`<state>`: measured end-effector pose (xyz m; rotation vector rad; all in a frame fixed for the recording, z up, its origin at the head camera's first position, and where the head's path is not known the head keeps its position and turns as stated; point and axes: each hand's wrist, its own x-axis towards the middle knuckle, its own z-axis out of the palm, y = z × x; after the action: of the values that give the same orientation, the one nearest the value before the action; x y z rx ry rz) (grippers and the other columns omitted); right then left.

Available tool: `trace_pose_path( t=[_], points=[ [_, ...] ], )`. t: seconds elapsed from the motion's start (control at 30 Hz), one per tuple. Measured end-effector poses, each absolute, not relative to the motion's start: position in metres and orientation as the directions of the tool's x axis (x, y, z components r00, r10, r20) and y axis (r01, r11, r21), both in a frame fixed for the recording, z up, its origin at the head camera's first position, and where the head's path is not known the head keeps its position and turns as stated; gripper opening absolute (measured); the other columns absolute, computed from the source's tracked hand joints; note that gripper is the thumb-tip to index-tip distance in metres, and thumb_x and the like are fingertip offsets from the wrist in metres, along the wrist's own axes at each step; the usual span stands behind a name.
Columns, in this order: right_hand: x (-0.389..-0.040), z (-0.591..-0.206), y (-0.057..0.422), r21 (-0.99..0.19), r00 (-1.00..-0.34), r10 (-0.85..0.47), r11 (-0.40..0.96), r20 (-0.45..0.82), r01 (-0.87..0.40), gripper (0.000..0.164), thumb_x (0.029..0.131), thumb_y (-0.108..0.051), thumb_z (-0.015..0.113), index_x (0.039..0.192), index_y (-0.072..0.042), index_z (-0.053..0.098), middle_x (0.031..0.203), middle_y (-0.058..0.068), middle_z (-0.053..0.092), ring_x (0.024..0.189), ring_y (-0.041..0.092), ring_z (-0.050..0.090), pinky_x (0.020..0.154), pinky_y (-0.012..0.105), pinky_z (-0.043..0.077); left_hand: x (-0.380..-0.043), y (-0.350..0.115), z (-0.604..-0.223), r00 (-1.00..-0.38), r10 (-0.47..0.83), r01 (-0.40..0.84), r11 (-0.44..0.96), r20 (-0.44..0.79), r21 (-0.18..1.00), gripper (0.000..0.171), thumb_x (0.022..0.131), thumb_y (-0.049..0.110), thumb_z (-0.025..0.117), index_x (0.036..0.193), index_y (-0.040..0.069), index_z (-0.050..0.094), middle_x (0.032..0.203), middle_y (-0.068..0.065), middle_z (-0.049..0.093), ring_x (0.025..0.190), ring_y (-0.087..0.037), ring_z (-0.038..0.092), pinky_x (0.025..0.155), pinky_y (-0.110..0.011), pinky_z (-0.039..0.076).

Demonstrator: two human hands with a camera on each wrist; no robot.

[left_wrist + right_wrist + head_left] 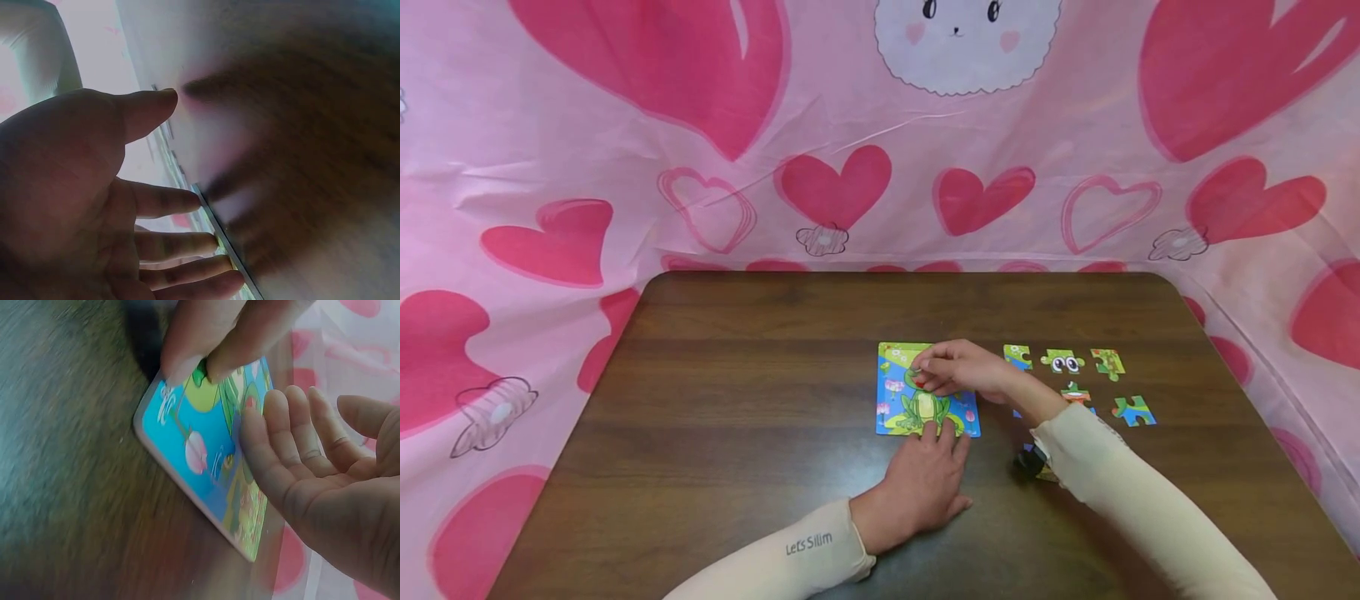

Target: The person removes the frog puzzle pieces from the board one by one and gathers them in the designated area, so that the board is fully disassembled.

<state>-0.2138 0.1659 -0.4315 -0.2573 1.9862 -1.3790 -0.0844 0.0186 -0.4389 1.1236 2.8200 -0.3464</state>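
A square frog picture board [894, 408] lies on the table, showing a green frog on blue with pink flowers. My left hand [922, 487] rests palm down at its near edge, fingers extended; in the left wrist view the fingertips [212, 240] touch the board's rim. My right hand [958, 367] reaches over the board's upper part, partly covering the frog's head. In the right wrist view this hand [325, 469] has relaxed, slightly bent fingers, one overlapping the picture, with no piece showing between them. Left-hand fingers [206, 337] press on the board's corner there.
Loose puzzle pieces lie right of the board: one with eyes [1063, 362], a green corner piece [1017, 356], another [1108, 363], and a blue-green one [1135, 411]. The right forearm partly hides others. A heart-patterned pink cloth [910, 125] hangs behind the brown table [737, 375].
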Motion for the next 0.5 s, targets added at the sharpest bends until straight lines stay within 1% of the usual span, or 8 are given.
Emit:
trace_pose_path(
  t=[0.17, 0.5],
  points=[
    [-0.215, -0.431, 0.159, -0.868, -0.712, -0.537, 0.450, -0.452, 0.210, 0.033, 0.106, -0.024, 0.053, 0.128, -0.001, 0.064, 0.116, 0.016, 0.070, 0.102, 0.023, 0.069, 0.091, 0.039, 0.058, -0.083, 0.018, -0.439, -0.729, 0.669, 0.684, 0.708, -0.145, -0.177, 0.082, 0.087, 0.078, 0.055, 0.145, 0.021, 0.051, 0.136, -0.004, 0.054, 0.109, -0.017, 0.054, 0.076, -0.023, 0.052],
    [-0.216, -0.425, 0.152, -0.844, -0.671, -0.566, 0.506, -0.479, 0.176, 0.033, 0.105, -0.025, 0.055, 0.127, -0.002, 0.065, 0.118, 0.016, 0.068, 0.102, 0.023, 0.067, 0.091, 0.038, 0.057, -0.085, 0.018, -0.439, -0.727, 0.668, 0.687, 0.707, -0.158, -0.170, 0.080, 0.088, 0.077, 0.053, 0.146, 0.021, 0.051, 0.137, -0.004, 0.053, 0.111, -0.018, 0.053, 0.076, -0.024, 0.052]
  ],
)
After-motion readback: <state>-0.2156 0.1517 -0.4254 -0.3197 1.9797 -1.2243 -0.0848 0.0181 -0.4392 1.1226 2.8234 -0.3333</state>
